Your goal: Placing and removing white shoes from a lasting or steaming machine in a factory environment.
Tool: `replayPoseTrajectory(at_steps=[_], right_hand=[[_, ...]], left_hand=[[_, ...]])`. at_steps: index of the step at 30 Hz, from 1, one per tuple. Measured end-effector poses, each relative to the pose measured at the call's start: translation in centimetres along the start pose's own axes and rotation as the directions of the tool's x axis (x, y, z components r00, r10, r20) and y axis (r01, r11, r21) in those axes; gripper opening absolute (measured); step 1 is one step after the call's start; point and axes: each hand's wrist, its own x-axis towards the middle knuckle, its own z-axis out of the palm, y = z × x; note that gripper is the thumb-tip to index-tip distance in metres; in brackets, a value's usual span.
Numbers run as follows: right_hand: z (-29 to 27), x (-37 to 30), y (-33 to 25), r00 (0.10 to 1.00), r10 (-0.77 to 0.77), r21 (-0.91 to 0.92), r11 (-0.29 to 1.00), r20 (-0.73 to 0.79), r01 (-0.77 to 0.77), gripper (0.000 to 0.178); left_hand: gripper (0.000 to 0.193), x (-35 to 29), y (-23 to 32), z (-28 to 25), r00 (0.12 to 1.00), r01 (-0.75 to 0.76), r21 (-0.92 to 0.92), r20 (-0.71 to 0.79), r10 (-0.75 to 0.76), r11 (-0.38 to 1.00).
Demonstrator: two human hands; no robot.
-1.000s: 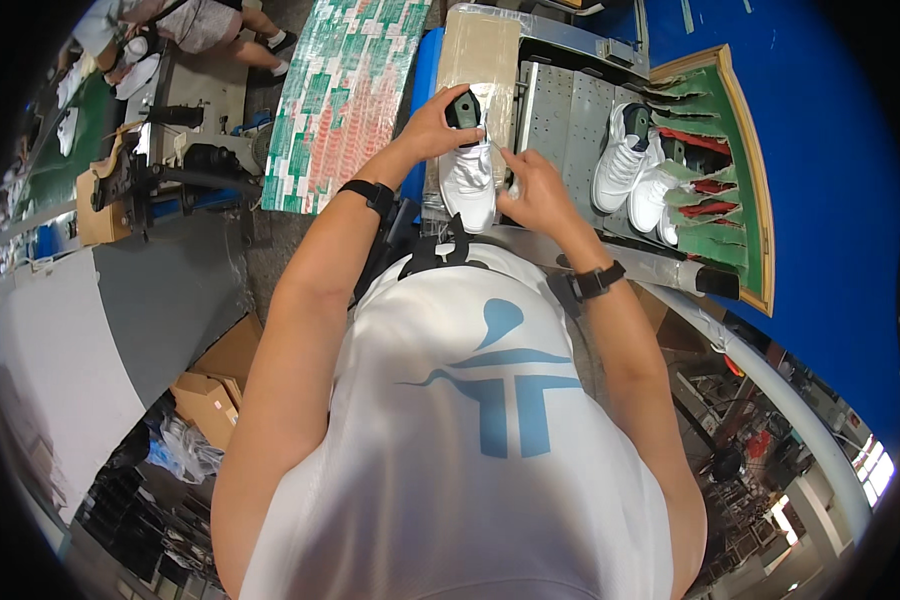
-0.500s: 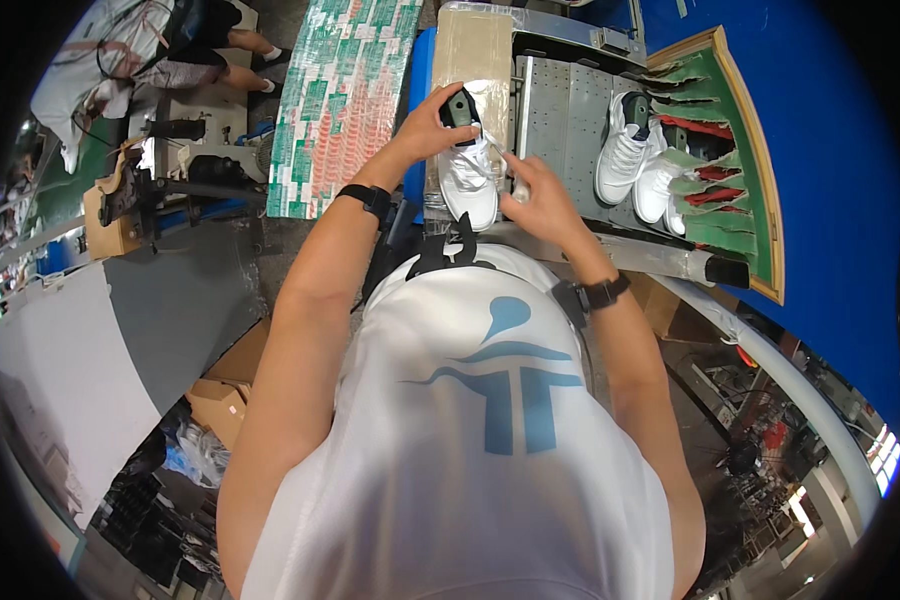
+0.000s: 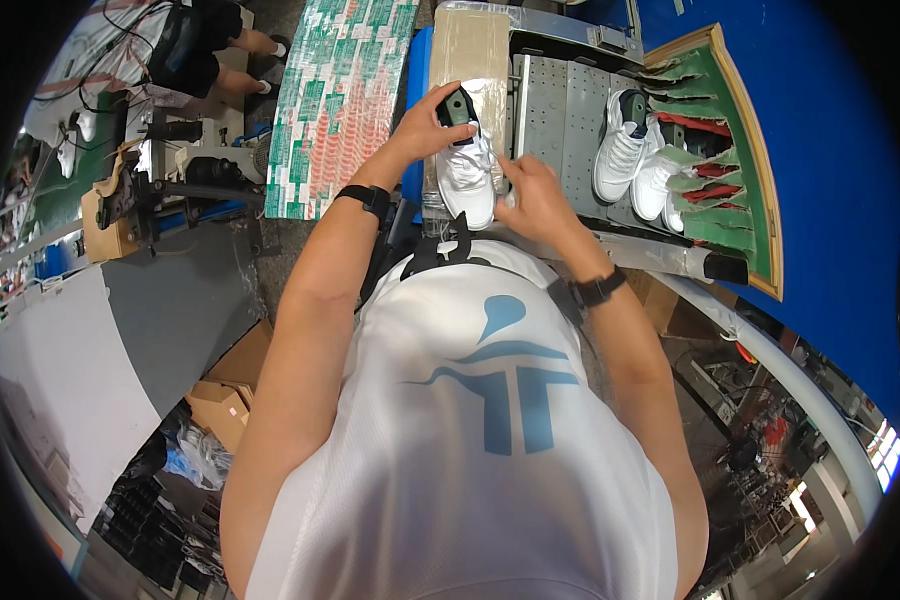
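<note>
A white lace-up sneaker (image 3: 466, 180) with a dark lining sits on a board covered in tan tape (image 3: 473, 45), its toe toward me. A dark green insert (image 3: 457, 105) with a hole in it shows in its opening. My left hand (image 3: 432, 125) grips the shoe's collar, with the thumb across the tongue area and the fingers on the far side. Beside the shoe's right side is my right hand (image 3: 542, 200), its thumb and index finger apart and pointing at the shoe. I see nothing between them.
More white sneakers (image 3: 618, 165) stand on a perforated metal conveyor (image 3: 560, 110) to the right, partly under a wood-framed opening with torn green and red flaps (image 3: 705, 150). A tape-covered panel (image 3: 340, 110) lies left. Another person's legs (image 3: 238, 65) show at upper left.
My right hand has shifted slightly, its index finger drawing back from the laces. The left hand and the shoe stay almost in place. The person at upper left has moved.
</note>
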Motion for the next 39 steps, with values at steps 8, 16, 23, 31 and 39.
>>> replayPoseTrajectory(at_steps=[8, 16, 23, 31, 39], right_hand=[[-1.0, -2.6, -3.3, 0.998, -0.05, -0.114, 0.992, 0.039, 0.054, 0.068], [1.4, 2.3, -2.5, 0.979, -0.205, -0.099, 0.974, 0.006, 0.204, 0.061], [1.3, 0.6, -3.1, 0.983, -0.085, 0.137, 0.989, 0.161, 0.064, 0.061], [0.1, -0.1, -2.2, 0.98, -0.194, -0.001, 0.981, 0.046, 0.194, 0.065], [2.0, 0.7, -2.0, 0.984, -0.127, -0.002, 0.992, 0.124, 0.128, 0.065]], left_hand=[[0.093, -0.4, 1.2, -0.2, 1.0, 0.003, 0.012, -0.015, -0.003, 1.0], [0.093, -0.3, 0.9, 0.2, 0.997, -0.053, 0.072, -0.045, 0.056, 0.996], [0.095, 0.0, 0.7, -0.6, 0.999, 0.032, -0.015, 0.006, -0.031, 0.999], [0.094, -0.1, 0.2, -0.3, 1.0, -0.024, -0.006, -0.004, 0.023, 1.0], [0.094, 0.3, -0.6, -0.1, 1.0, -0.029, -0.034, -0.008, 0.029, 0.999]])
